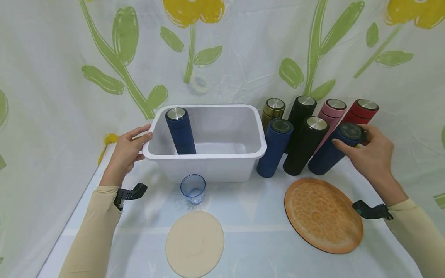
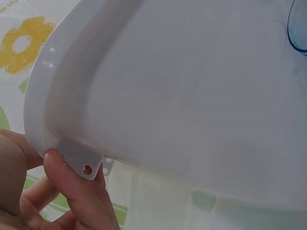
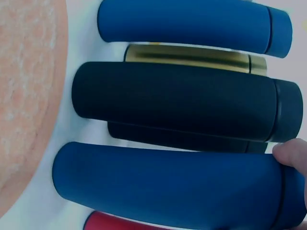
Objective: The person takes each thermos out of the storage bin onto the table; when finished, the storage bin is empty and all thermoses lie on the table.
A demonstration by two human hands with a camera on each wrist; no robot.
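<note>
- White plastic formed the tub [image 1: 208, 164] on the table [image 1: 260, 239], and the left hand [image 1: 128, 152] held its left rim, thumb over the lip and fingers [image 2: 79, 191] curled beneath it beside a small holed tab.
- One dark blue flask [image 1: 180, 131] stood upright inside the tub, against its left end.
- The right hand [image 1: 370, 152] gripped the cap end of another blue flask [image 1: 333, 148], fingers curled round the lid; this flask leaned in the front row of the group just right of the tub.
- The right wrist view showed a fingertip [image 3: 292, 153] pressed on that flask near its cap seam.
- Next to it in the front row stood a black flask [image 1: 304, 144] and a further blue flask [image 1: 274, 148], the latter just beside the tub's right wall.
- Behind them stood a gold flask [image 1: 272, 110], a second black flask [image 1: 300, 108], a pink flask [image 1: 332, 112] and a red flask [image 1: 359, 112].
- A small clear blue cup [image 1: 192, 188] sat in front of the tub, near its wall.
- A pale round mat [image 1: 194, 243] lay nearer the person, and an orange textured mat [image 1: 323, 214] lay to the right, below the flasks.
- A flower-printed cloth [image 1: 104, 69] hung behind everything.
</note>
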